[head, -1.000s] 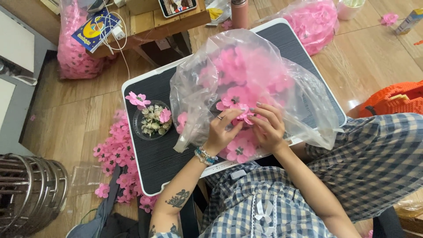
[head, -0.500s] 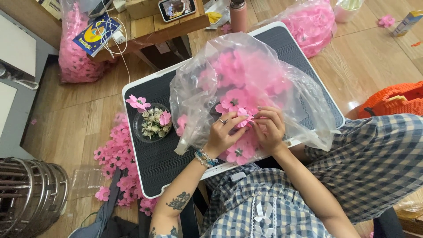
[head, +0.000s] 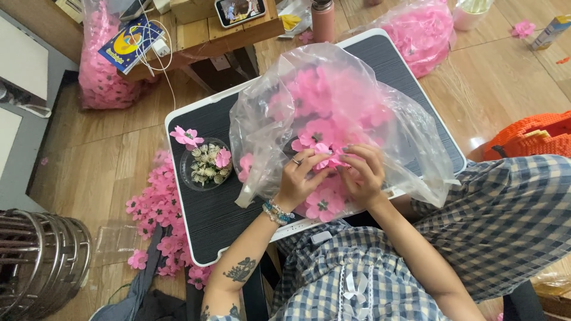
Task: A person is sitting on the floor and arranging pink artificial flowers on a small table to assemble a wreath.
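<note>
While both hands stay bunched at the bag (head: 357,101) mouth, my left hand (head: 303,178) and right hand (head: 364,172) pinch one pink flower (head: 331,156); nothing else has shifted.

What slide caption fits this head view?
Left hand and right hand pinch a pink fabric flower inside a clear plastic bag.

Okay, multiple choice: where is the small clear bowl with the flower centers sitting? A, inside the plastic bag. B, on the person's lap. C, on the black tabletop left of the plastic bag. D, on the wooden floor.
C: the clear bowl rests on the black tabletop, left of the plastic bag where both hands work.
</note>
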